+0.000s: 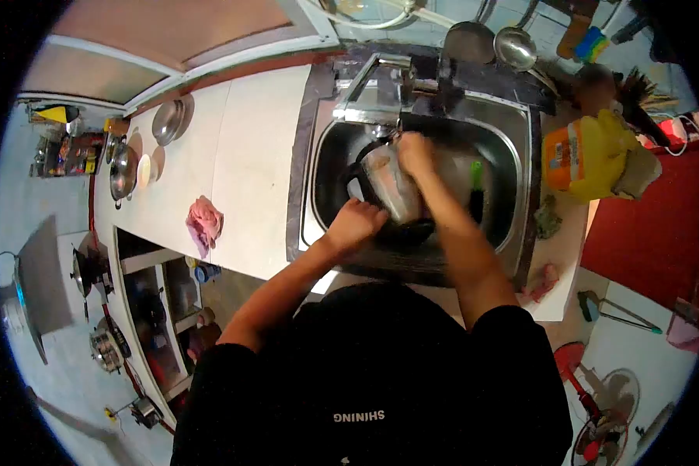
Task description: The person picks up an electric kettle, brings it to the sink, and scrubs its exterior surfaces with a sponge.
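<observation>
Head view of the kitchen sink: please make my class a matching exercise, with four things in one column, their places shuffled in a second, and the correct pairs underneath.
Things
1. See-through container
2. Metal ladle
3. Pink and purple cloth
4. Yellow bag

Places
A. Crumpled on the counter, left of the sink in the picture
B. To the right of the sink in the picture
C. Inside the sink, at the left hand and right hand
D. Hanging against the wall behind the sink

Pairs: 1-C, 2-D, 3-A, 4-B
</observation>
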`<state>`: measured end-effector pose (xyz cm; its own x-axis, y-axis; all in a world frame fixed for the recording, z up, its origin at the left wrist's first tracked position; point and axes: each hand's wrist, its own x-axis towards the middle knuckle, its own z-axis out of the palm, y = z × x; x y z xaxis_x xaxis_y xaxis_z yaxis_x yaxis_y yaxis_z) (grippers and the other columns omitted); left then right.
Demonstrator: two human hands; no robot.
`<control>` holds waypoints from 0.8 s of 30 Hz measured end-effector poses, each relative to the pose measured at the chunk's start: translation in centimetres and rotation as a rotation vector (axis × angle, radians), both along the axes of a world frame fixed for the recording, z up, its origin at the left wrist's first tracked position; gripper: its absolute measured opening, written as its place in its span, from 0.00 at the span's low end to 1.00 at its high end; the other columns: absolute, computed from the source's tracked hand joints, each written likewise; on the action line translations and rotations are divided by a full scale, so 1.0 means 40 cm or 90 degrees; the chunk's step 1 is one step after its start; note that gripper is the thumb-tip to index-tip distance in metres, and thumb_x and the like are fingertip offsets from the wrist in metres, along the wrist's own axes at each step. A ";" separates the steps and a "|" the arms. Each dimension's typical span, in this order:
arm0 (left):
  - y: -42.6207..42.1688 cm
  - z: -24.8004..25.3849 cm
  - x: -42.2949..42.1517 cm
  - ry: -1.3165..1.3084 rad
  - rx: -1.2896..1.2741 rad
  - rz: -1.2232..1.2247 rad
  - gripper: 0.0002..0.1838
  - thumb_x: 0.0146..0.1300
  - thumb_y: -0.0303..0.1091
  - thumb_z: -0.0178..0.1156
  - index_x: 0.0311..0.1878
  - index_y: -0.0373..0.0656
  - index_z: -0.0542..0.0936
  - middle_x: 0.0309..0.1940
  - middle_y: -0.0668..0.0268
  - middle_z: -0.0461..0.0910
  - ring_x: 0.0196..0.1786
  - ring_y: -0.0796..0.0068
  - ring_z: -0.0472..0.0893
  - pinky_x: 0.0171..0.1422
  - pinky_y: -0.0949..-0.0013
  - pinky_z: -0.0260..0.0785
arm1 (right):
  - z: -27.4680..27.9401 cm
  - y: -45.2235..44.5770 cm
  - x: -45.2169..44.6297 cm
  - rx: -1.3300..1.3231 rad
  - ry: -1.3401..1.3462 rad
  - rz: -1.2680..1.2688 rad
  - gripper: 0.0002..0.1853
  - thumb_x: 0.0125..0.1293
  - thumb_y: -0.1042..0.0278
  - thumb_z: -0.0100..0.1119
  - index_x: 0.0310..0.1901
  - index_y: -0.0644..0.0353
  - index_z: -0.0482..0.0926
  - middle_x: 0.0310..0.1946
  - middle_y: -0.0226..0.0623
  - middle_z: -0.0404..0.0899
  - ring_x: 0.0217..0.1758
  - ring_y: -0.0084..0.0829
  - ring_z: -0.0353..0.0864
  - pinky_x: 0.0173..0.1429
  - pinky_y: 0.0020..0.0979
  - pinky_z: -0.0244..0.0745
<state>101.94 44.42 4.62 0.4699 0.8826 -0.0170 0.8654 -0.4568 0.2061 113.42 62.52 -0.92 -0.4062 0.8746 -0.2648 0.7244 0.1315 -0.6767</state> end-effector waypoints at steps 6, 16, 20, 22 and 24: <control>0.019 0.006 0.016 -0.004 0.005 0.005 0.07 0.49 0.30 0.52 0.33 0.41 0.71 0.25 0.63 0.74 0.32 0.61 0.77 0.36 0.60 0.67 | -0.005 -0.070 -0.091 0.115 -0.123 0.041 0.13 0.59 0.61 0.51 0.36 0.57 0.82 0.38 0.47 0.81 0.42 0.49 0.80 0.44 0.45 0.74; 0.019 -0.003 0.000 -0.011 0.008 0.025 0.06 0.50 0.29 0.52 0.33 0.43 0.72 0.23 0.64 0.74 0.30 0.62 0.77 0.35 0.60 0.67 | -0.054 0.021 0.023 0.059 -0.112 0.005 0.14 0.62 0.59 0.48 0.35 0.59 0.81 0.36 0.48 0.81 0.39 0.50 0.80 0.42 0.46 0.74; 0.009 0.003 0.004 -0.015 -0.006 0.002 0.07 0.50 0.29 0.52 0.34 0.41 0.72 0.24 0.62 0.74 0.30 0.60 0.77 0.35 0.59 0.68 | 0.106 -0.101 -0.040 0.237 -0.072 0.226 0.13 0.61 0.63 0.47 0.35 0.58 0.81 0.38 0.48 0.80 0.41 0.50 0.80 0.42 0.47 0.74; 0.021 0.009 0.006 -0.003 -0.007 -0.006 0.08 0.50 0.29 0.52 0.35 0.41 0.72 0.24 0.62 0.75 0.30 0.60 0.78 0.35 0.59 0.68 | 0.074 -0.073 -0.017 0.207 -0.011 0.146 0.11 0.60 0.65 0.48 0.33 0.57 0.81 0.35 0.48 0.80 0.38 0.50 0.80 0.39 0.46 0.74; 0.017 0.015 0.008 0.026 -0.025 0.005 0.08 0.50 0.29 0.52 0.35 0.41 0.72 0.25 0.62 0.75 0.31 0.60 0.78 0.35 0.59 0.68 | -0.121 0.031 0.010 0.069 0.033 -0.008 0.09 0.58 0.66 0.50 0.32 0.55 0.81 0.30 0.48 0.79 0.33 0.50 0.79 0.35 0.43 0.72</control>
<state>102.25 45.10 5.22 0.4610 0.8846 -0.0711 0.8771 -0.4419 0.1880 113.81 63.77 -5.77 -0.4064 0.9018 -0.1471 0.6905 0.1977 -0.6958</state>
